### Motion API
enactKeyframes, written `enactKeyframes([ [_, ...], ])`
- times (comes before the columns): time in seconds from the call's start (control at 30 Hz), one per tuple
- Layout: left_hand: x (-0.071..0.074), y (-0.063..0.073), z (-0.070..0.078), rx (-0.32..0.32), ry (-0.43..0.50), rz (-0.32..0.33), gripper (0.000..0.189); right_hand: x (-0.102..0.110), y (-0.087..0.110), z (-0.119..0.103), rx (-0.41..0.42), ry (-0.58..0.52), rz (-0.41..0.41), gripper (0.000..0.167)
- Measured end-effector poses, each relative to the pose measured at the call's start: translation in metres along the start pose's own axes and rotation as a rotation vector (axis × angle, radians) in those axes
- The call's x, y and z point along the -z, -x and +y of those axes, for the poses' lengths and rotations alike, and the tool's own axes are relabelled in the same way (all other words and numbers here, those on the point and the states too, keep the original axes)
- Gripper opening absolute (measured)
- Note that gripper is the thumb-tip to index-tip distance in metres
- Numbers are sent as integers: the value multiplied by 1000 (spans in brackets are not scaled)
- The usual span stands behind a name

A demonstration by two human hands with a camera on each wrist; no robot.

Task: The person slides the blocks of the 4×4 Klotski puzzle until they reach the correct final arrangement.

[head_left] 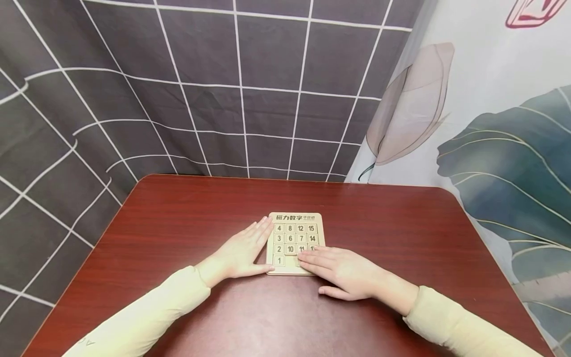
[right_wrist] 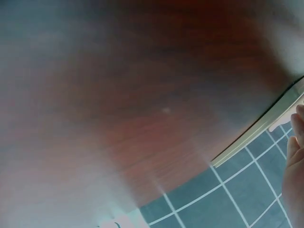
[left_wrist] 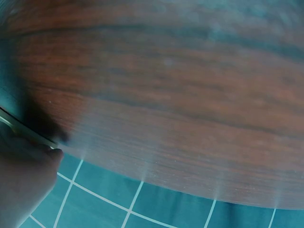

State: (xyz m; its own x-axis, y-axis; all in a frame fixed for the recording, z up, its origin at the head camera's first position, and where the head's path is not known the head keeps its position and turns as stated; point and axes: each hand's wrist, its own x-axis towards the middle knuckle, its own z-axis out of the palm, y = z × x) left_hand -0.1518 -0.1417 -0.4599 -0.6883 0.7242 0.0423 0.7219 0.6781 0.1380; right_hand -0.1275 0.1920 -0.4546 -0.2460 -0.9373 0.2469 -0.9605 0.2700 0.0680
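Note:
A pale wooden sliding number puzzle [head_left: 285,271] lies flat on the table, printed with dark lettering along its top. Rows of numbered tiles fill its frame, and a bare slot shows right of the 1 tile [head_left: 279,261]. My left hand [head_left: 241,253] rests at the puzzle's left side, fingers straight along the edge and thumb at the lower left corner. From the right, my right hand [head_left: 343,272] lies over the lower right tiles, its extended fingertips on them near the 11 tile [head_left: 301,248]. Those fingers partly hide the lower right corner. The puzzle's edge [right_wrist: 256,134] appears in the right wrist view.
The reddish-brown wooden table [head_left: 200,208] extends around the puzzle on all sides. Behind it hangs a dark curtain [head_left: 267,59] with a white grid. A pale curtain [head_left: 482,74] with large leaf prints hangs on the right.

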Motion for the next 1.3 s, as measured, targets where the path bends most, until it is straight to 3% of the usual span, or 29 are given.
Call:
enactKeyframes([
  [0.43,-1,-2,-1,1,-14,-19,103,-7,-38,2,70,-3,-7,68],
  [0.63,0,-2,0,1,-18,-24,104,-9,-46,1,76,22,-49,69],
  [1.3,-3,-2,-1,5,-14,-20,105,-4,-17,4,23,-9,-28,73],
])
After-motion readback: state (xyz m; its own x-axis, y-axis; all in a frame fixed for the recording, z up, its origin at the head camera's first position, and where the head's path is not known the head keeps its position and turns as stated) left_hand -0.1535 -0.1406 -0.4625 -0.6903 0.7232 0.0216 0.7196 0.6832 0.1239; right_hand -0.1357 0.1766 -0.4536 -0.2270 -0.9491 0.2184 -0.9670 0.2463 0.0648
